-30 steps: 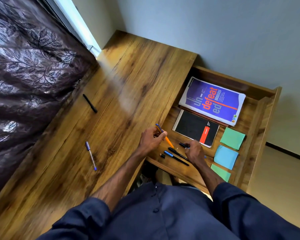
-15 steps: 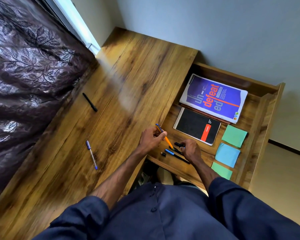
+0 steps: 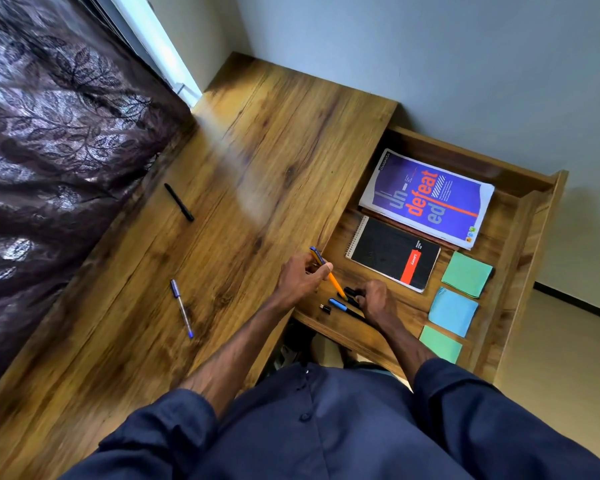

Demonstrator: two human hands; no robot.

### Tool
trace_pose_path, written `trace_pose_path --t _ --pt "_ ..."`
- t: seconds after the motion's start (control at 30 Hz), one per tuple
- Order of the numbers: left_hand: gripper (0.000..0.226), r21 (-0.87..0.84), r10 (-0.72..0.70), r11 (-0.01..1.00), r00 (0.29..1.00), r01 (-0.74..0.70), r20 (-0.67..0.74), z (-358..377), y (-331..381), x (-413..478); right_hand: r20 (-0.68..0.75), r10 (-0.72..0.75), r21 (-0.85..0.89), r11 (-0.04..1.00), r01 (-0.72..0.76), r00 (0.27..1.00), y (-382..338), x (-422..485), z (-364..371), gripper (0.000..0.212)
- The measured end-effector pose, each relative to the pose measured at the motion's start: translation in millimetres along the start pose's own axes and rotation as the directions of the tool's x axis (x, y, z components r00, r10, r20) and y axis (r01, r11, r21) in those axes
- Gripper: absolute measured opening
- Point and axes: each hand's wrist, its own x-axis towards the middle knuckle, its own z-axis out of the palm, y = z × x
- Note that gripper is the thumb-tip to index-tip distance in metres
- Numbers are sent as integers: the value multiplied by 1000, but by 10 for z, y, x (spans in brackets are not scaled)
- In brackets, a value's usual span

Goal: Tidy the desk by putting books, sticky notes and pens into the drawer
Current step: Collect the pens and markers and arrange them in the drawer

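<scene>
The left hand (image 3: 302, 277) pinches the orange pen (image 3: 334, 281) tip-down over the drawer (image 3: 530, 216), probably to lay it beside the black pens (image 3: 350, 292), which the right hand's (image 3: 376, 301) grip curls around, seemingly to straighten them. A blue pen (image 3: 181, 308) lies on the counter (image 3: 257, 161), not yet stowed.

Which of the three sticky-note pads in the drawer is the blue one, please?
The middle pad, lying between the far green pad and the near green pad; it alone is blue.
</scene>
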Motion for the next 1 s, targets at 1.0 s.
trace_pose_path --t 1.0 --pt "20 15 3 1000 999 -4 43 129 -16 83 -87 -89 687 716 124 992 -165 54 -487 22"
